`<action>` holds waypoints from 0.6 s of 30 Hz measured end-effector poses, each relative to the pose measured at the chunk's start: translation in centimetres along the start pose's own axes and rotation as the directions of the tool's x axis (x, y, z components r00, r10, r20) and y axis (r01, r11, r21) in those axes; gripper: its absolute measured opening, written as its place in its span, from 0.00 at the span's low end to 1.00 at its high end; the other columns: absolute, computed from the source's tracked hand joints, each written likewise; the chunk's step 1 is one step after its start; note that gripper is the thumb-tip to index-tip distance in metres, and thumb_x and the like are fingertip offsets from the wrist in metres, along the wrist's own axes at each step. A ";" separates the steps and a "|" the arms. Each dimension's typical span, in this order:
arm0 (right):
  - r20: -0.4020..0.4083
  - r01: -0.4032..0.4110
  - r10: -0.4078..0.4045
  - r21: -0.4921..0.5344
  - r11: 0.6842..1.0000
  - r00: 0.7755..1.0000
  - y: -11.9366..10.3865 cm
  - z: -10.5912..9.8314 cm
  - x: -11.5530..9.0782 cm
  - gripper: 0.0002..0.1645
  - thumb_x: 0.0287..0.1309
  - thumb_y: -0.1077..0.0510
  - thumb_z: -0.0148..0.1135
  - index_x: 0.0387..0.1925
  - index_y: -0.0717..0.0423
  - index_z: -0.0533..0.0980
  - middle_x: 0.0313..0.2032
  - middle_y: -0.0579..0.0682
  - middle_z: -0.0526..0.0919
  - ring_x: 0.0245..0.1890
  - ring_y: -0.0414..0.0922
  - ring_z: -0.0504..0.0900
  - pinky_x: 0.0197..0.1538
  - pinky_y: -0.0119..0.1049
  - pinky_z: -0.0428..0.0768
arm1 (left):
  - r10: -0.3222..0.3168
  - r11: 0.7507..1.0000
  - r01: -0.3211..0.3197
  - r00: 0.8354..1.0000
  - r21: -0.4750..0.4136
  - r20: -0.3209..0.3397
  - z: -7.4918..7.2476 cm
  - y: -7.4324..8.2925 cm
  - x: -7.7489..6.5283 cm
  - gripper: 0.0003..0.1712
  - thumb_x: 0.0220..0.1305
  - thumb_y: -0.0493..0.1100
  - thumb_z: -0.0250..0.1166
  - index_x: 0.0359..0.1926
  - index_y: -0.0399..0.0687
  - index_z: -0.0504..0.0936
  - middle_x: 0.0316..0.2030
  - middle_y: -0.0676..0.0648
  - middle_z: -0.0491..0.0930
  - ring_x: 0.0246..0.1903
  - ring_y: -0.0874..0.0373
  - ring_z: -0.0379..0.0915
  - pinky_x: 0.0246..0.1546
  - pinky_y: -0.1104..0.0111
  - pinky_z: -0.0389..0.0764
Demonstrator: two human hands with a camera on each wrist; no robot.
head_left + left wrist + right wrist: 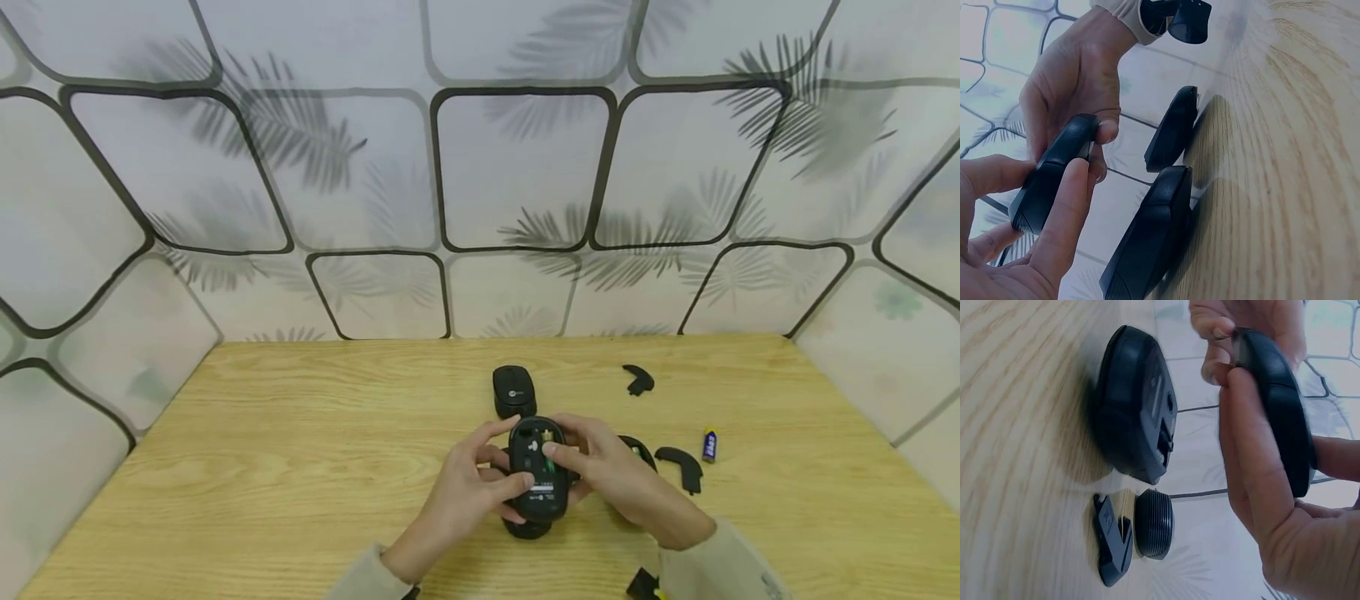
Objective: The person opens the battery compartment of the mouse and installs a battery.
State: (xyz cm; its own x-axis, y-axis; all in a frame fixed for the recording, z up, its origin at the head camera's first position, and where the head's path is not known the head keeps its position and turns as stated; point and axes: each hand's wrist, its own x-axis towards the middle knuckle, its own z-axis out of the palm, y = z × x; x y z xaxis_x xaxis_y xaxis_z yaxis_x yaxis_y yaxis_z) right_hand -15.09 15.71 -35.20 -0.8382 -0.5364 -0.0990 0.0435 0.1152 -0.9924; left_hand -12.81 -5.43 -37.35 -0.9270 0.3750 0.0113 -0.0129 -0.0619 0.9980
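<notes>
A black computer mouse (536, 490) is held underside up above the table between both hands. Its battery compartment is uncovered, with a gold-ended battery (548, 436) partly visible inside. My left hand (474, 483) grips the mouse's left side, thumb across the underside. On the other side my right hand (603, 462) holds it, thumb lying on the underside by the battery compartment. In the left wrist view the held mouse (1054, 178) is edge-on between the fingers of both hands. The right wrist view shows the mouse (1279, 409) edge-on too, hiding its underside.
An upright black mouse (513, 390) stands behind, another mouse (527, 530) lies beneath the held one. A third mouse (637, 448) is half hidden by the right hand. Curved black covers (640, 380) and a blue-yellow battery (709, 446) lie right; a black object (642, 583) is near the front.
</notes>
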 end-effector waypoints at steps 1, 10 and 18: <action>-0.005 -0.003 0.003 0.003 1.000 1.000 0.0 0.0 0.0 0.28 0.76 0.60 0.53 0.67 0.77 0.63 0.44 0.58 0.82 0.40 0.52 0.85 0.29 0.39 0.90 | -0.004 1.000 0.004 1.000 -0.004 0.001 0.0 0.0 0.0 0.39 0.60 0.27 0.67 0.72 0.36 0.66 0.35 0.40 0.76 0.34 0.44 0.85 0.25 0.58 0.90; -0.023 -0.011 0.011 0.013 1.000 1.000 0.0 0.0 -0.1 0.29 0.79 0.54 0.48 0.65 0.77 0.65 0.47 0.59 0.82 0.42 0.53 0.86 0.29 0.39 0.89 | -0.024 0.999 0.024 1.000 -0.027 0.001 0.0 0.0 0.0 0.40 0.59 0.27 0.67 0.72 0.35 0.66 0.35 0.40 0.76 0.34 0.44 0.85 0.25 0.58 0.90; -0.019 -0.033 0.034 0.052 0.998 0.999 -0.1 0.0 -0.3 0.28 0.79 0.56 0.48 0.65 0.77 0.65 0.45 0.57 0.82 0.39 0.50 0.85 0.29 0.36 0.89 | -0.007 1.000 0.007 1.000 -0.019 0.007 0.1 0.0 0.0 0.40 0.59 0.25 0.68 0.72 0.35 0.67 0.35 0.41 0.75 0.32 0.46 0.84 0.24 0.59 0.90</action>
State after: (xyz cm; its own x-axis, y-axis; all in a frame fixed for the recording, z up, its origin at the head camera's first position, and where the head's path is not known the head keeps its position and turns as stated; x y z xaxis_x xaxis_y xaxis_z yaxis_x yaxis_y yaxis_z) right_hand -14.90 15.88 -35.07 -0.8465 -0.5160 -0.1310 0.0993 0.0887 -0.9911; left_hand -12.78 -5.33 -37.37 -0.9244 0.3814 0.0047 -0.0268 -0.0772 0.9967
